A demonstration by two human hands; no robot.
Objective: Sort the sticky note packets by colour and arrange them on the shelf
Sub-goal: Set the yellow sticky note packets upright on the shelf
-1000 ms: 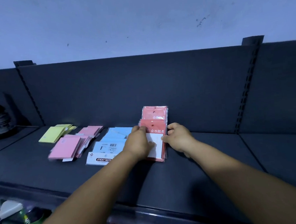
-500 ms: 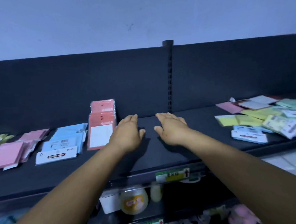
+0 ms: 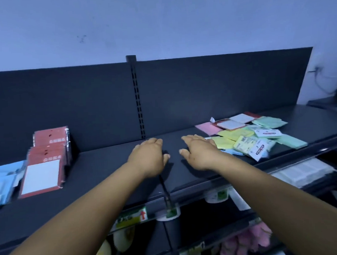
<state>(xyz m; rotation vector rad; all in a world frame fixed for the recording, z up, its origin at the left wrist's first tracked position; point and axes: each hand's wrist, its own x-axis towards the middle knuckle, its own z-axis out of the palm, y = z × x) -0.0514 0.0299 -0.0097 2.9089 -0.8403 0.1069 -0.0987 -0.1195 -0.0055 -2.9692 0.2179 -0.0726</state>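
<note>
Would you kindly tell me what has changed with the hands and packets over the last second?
Both hands let go of the red packets and moved right; left hand and right hand now hover open over the bare shelf, towards the unsorted pile. The red stack stayed put.

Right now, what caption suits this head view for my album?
Both open hands, left hand and right hand, hover between sorted red packets and an unsorted mixed pile.
</note>
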